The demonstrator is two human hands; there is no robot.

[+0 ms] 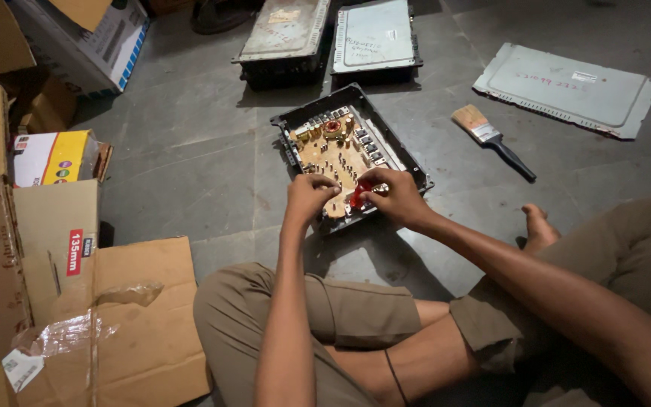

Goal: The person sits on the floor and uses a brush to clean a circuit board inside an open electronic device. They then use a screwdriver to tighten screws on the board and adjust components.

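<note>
A small red part (pixel 361 193) was pinched in the right hand (pixel 397 197) over the near edge of an opened black case (pixel 414 167) showing its circuit board (pixel 337 162), the left hand (pixel 309 197) curled beside it, apparently steadying, a paintbrush (pixel 491 139) farther right.

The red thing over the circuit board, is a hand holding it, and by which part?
Yes. The right hand pinches the small red object at its right end, over the open case; the left hand is beside it, contact unclear.
</note>
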